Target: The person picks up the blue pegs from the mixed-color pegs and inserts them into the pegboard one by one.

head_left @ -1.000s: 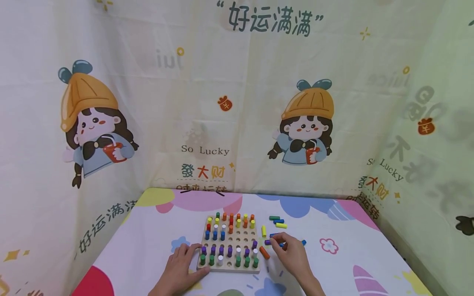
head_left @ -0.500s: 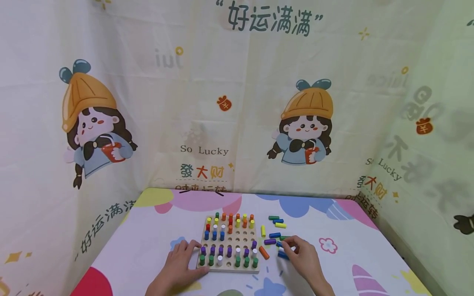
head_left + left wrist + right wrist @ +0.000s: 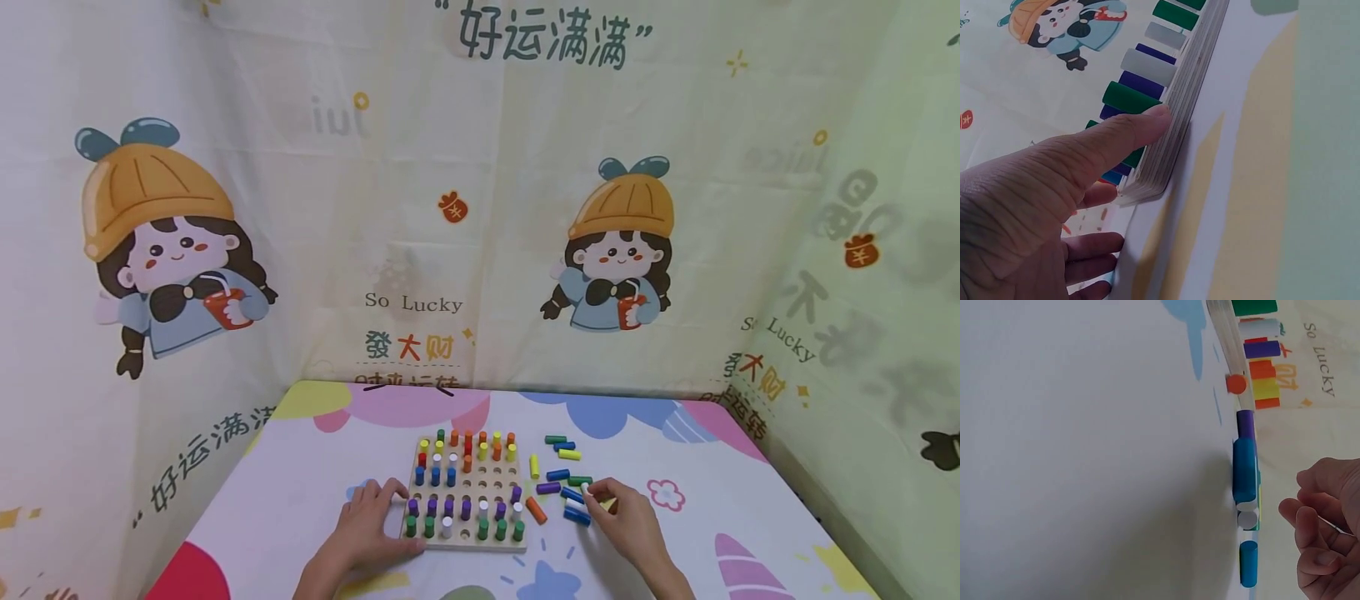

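Observation:
My left hand [image 3: 366, 527] steadies the wooden pegboard [image 3: 480, 547] at its left side, thumb at the front left corner and index finger at the left edge. In the left wrist view the thumb [image 3: 1116, 131] rests along the board's edge. Coloured pegs stand in many of its holes. To the right, my right hand [image 3: 626, 518] has its fingers bent, with a white peg [image 3: 586, 491] right at the fingertips. Whether the fingers pinch it I cannot tell; the right wrist view shows none between the visible fingers [image 3: 1329, 519].
Loose pegs lie right of the board: an orange peg [image 3: 536, 510], a purple peg [image 3: 548, 488], a yellow peg [image 3: 534, 466], a green peg [image 3: 580, 481] and several blue ones. Printed cloth walls [image 3: 480, 250] enclose the table at the back and sides.
My right hand has moved right, from the purple peg to the white peg beyond the blue ones, uncovering loose pegs. The left hand stays at the pegboard.

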Demonstrator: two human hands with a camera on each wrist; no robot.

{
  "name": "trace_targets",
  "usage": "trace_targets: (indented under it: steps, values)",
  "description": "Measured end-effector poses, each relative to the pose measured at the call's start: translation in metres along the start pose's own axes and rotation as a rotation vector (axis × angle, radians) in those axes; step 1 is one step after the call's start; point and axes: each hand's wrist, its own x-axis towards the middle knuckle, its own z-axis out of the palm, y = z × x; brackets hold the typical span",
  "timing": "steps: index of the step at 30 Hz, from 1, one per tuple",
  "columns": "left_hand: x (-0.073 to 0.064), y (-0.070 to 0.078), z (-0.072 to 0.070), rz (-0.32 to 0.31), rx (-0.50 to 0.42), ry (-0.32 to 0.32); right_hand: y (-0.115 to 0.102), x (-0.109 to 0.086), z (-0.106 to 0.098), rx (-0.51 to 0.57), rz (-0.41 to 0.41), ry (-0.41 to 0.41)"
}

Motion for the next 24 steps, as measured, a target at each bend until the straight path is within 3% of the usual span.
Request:
trace_targets:
  steps: [9, 24]
  values:
    - [-0.002, -0.001, 0.001, -0.008, -0.007, 0.024, 0.005, 0.008, 0.001, -0.016, -0.031, -0.035]
    - [-0.003, -0.003, 0.004, -0.019, -0.020, 0.010, 0.013, 0.022, 0.009, -0.058, -0.038, -0.125]
